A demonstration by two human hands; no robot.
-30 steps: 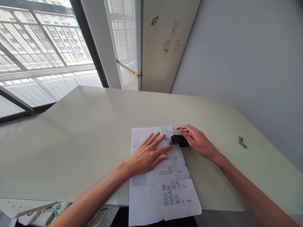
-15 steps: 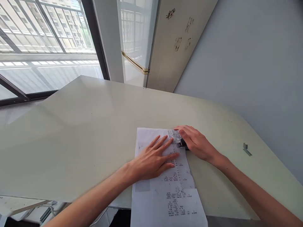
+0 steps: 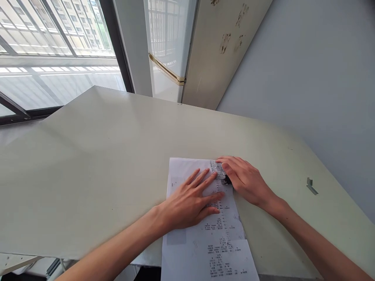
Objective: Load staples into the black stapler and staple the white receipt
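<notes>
My left hand (image 3: 190, 203) lies flat, fingers spread, pinning the thin, floppy papers (image 3: 205, 226) on the table (image 3: 88, 175), while my right hand (image 3: 246, 181) seems closed over the rigid black stapler (image 3: 226, 180) at their top corner.

A: Table (image 3: 102, 164): smooth, pale, satin sheen. Sheets (image 3: 202, 238): matt white paper, printed black.

B: Stapler (image 3: 226, 180) under right hand (image 3: 247, 181): black, looks plastic, mostly hidden. Bracket (image 3: 311, 185) at right: grey metal. Fridge (image 3: 172, 47): glossy front, side with rough rusty patches.
</notes>
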